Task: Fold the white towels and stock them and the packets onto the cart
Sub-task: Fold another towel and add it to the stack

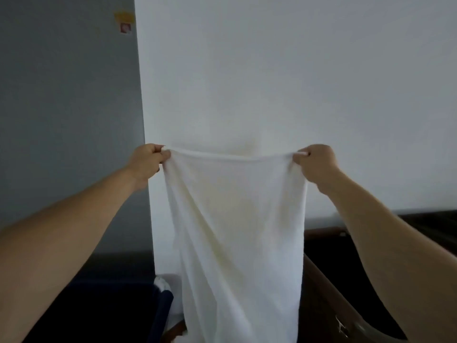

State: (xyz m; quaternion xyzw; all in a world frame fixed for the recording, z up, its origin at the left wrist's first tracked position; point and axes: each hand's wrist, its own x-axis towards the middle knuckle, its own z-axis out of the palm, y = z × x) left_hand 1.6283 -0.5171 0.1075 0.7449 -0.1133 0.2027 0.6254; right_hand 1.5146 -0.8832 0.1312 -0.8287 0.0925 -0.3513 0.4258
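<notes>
Your forearms reach out; left hand and right hand pinch top corners of the white towel: limp, probably light.

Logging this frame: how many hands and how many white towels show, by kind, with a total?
Hands: 2 (left hand, right hand, each gripping a top corner)
White towel, held up: 1
Total: 3
White cloth low at left: too unclear to count.

Bare left hand and bare right hand on bare forearms, uncovered to the frame edge.
</notes>
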